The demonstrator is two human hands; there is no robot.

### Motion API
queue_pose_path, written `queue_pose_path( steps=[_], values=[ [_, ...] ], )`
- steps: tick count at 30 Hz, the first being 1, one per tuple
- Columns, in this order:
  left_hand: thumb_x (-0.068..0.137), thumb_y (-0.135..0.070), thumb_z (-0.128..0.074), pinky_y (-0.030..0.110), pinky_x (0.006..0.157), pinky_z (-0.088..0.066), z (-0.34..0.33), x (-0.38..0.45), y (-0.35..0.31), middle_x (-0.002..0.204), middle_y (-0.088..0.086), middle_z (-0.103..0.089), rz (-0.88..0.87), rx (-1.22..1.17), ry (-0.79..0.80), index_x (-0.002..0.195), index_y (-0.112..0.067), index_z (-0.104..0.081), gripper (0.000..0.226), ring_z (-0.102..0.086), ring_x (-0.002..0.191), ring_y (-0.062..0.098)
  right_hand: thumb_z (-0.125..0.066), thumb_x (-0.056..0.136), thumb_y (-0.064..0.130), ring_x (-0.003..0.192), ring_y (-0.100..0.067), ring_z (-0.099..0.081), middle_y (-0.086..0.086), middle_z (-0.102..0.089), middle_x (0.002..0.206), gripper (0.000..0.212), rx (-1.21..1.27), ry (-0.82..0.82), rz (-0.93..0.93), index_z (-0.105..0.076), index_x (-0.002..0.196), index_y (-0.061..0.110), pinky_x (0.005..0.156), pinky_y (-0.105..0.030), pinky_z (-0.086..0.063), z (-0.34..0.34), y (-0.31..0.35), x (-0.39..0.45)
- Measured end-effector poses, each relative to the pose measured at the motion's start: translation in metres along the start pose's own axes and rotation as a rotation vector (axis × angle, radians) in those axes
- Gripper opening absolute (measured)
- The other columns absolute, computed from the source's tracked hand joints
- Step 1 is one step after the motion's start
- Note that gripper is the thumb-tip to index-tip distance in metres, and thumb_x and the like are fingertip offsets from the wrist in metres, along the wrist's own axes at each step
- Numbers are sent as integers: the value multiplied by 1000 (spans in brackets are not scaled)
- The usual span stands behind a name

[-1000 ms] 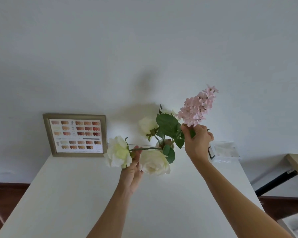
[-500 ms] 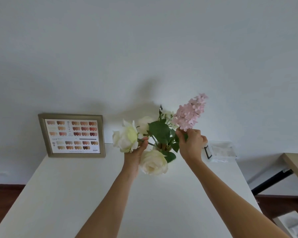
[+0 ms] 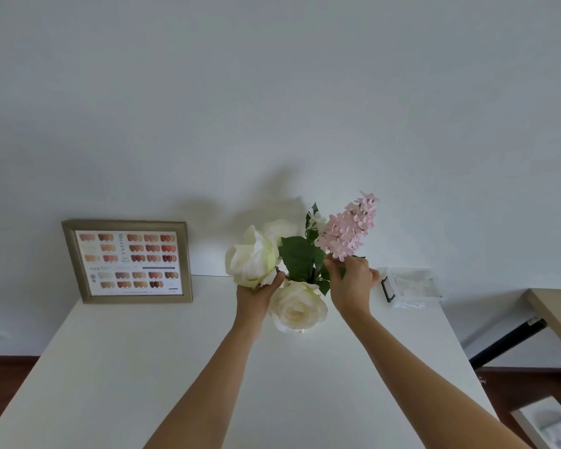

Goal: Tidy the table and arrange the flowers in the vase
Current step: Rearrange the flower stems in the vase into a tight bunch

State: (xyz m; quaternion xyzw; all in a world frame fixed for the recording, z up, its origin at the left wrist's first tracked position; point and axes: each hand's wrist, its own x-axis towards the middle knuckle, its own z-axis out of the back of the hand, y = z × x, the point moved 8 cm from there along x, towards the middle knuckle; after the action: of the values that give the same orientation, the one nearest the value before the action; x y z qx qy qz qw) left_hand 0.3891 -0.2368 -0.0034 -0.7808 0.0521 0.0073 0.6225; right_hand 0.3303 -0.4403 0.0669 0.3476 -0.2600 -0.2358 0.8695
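Head view: my right hand (image 3: 350, 281) pinches the pink flower (image 3: 348, 233) low on its stem, spike leaning toward 1 o'clock. My left hand (image 3: 256, 293) cups the white rose (image 3: 251, 257) from beneath. Vase hidden behind leaves (image 3: 300, 257), between both hands, at about 7 o'clock of the right, the nearer hand. I'd seat the pink stem next.

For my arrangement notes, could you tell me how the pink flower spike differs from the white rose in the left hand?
The pink flower spike is a tall cluster of tiny blossoms; the white rose is one large rounded bloom. The spike leans up to the right, the rose sits lower on the left. The right hand pinches the spike's stem; the left hand supports the rose from beneath. Both are hand-held.
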Motion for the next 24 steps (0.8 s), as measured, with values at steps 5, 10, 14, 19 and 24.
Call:
queue_pose_path(
  steps=[5,10,14,19,24],
  values=[
    [71,-23,-74,31,70,-51,-4,-6,10,82,-1,-62,90,-2,30,90,-22,-60,24,-58,80,17,-61,90,25,101,-24,-51,-5,-67,78,20,14,-2,1,-67,79,10,95,-41,-22,-1,1,-1],
    [73,-12,-77,29,65,-54,-7,0,13,80,1,-65,113,102,-16,95,-11,-63,26,-62,78,18,-61,89,24,99,-25,-51,5,-52,67,19,6,11,0,-65,76,10,96,-42,-23,-2,4,-3],
    [64,-19,-80,44,79,-55,-16,6,16,77,0,-64,160,172,20,78,-22,-62,23,-60,81,23,-61,89,25,101,-25,-51,6,-52,70,19,3,10,-8,-66,79,10,97,-43,-23,-1,3,-3],
    [65,-21,-78,45,81,-54,-21,8,7,79,2,-63,116,306,70,77,-22,-58,23,-59,81,23,-62,89,27,104,-25,-50,6,-52,71,20,-11,23,-10,-67,80,10,97,-45,-23,1,2,-4],
    [81,-15,-66,30,71,-52,-4,0,32,88,5,-68,200,262,91,91,-14,-65,9,-60,85,22,-58,91,27,114,-21,-46,8,-60,94,10,61,-84,40,-66,91,19,99,-48,-25,11,-7,-19]
  ],
)
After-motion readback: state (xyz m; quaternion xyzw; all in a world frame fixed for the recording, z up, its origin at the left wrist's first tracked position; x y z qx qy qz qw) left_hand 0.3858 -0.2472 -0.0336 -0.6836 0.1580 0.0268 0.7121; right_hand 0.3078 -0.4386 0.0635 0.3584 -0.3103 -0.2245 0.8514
